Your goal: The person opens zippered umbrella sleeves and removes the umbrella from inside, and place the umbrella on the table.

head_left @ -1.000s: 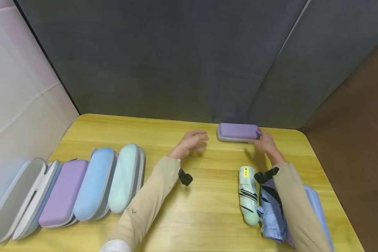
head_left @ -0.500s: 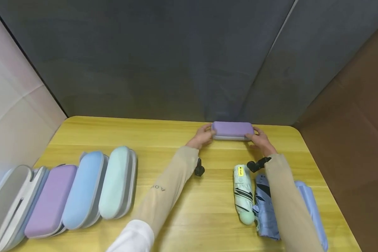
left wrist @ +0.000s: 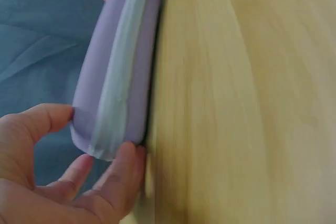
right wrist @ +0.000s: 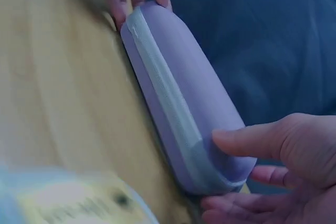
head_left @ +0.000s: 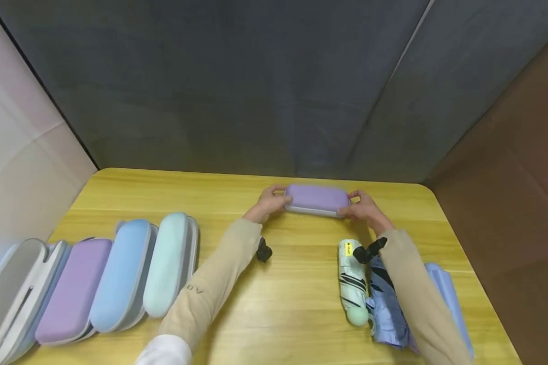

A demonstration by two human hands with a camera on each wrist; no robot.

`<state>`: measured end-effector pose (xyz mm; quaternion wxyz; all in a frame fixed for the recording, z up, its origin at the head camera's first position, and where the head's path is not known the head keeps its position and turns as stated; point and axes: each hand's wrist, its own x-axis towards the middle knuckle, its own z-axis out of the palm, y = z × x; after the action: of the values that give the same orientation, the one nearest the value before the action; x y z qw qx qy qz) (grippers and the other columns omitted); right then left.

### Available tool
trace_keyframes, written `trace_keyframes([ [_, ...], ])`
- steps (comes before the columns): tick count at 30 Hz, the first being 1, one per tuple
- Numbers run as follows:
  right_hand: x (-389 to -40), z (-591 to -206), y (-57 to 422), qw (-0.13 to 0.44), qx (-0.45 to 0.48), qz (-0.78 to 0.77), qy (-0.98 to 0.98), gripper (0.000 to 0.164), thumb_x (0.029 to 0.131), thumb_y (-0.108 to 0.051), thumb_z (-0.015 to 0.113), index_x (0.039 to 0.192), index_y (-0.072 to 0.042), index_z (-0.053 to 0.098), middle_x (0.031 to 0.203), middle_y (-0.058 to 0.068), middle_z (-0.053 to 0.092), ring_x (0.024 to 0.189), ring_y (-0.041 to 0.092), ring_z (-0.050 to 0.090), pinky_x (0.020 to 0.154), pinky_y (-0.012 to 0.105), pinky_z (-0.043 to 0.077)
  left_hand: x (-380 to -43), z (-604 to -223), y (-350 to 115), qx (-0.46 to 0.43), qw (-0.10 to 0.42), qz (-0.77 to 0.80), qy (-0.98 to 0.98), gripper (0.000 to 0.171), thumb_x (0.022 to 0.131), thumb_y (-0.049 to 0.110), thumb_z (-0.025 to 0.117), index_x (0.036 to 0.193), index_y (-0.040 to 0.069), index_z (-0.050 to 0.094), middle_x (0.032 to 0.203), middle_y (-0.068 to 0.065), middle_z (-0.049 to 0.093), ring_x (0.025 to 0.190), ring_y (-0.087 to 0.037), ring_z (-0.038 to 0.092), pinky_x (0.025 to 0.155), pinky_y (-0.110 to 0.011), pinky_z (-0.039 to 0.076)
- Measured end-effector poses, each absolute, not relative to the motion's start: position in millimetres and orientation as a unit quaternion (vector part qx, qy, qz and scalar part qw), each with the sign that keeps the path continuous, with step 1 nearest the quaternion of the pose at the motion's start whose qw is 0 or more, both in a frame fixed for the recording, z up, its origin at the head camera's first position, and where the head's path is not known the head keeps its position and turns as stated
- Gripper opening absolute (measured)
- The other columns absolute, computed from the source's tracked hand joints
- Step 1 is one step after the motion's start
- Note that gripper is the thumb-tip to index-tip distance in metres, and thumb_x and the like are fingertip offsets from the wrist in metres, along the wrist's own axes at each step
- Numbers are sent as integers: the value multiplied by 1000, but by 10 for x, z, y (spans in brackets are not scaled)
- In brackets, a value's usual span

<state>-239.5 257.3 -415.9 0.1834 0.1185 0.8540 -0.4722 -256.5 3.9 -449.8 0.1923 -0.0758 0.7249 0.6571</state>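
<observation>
A purple zippered hard case (head_left: 317, 198) with a pale grey zip band lies lengthwise near the table's back edge. My left hand (head_left: 269, 203) pinches its left end, thumb on the upper shell and fingers around the end. At the right end my right hand (head_left: 366, 209) grips it the same way. In the left wrist view the case (left wrist: 113, 72) appears closed, its underside right at the tabletop. The right wrist view shows the right thumb pressed on the case (right wrist: 194, 93) near its zip band, other fingers partly hidden below the end.
To the left stand an opened grey-lined case (head_left: 13, 289), a purple case (head_left: 75, 291), a blue case (head_left: 123, 276) and a mint case (head_left: 166, 266). A folded mint umbrella (head_left: 352, 284) and a blue patterned one (head_left: 387, 309) lie near my right forearm. A dark curtain (head_left: 237, 91) hangs behind the table.
My left hand has reached the case and taken its left end. Both hands have since brought the case left and slightly toward me, turning it a little.
</observation>
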Motion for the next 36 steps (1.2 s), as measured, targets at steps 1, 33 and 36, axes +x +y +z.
trace_keyframes([
  [1,-2377,-4153,2524,186,109,-466,858,64,79,-3,71,129,5,32,94,15,49,69,19,55,72,35,52,-2537,-4488,-24,-79,197,650,730,50,84,8,62,131,6,47,119,-20,56,91,-24,58,81,-33,51],
  [33,-1620,-4281,2046,222,-99,-370,897,28,91,1,51,119,6,53,94,16,65,81,25,62,63,28,46,-1461,-4330,-823,137,82,349,923,68,77,19,71,132,-9,42,126,-26,50,113,-38,50,96,-48,41],
  [36,-1665,-4309,2014,210,-114,-357,903,35,91,0,53,126,4,54,102,18,64,90,28,62,67,29,48,-1465,-4321,-860,195,52,313,928,67,74,19,75,129,-7,48,125,-22,51,114,-37,48,97,-48,41],
])
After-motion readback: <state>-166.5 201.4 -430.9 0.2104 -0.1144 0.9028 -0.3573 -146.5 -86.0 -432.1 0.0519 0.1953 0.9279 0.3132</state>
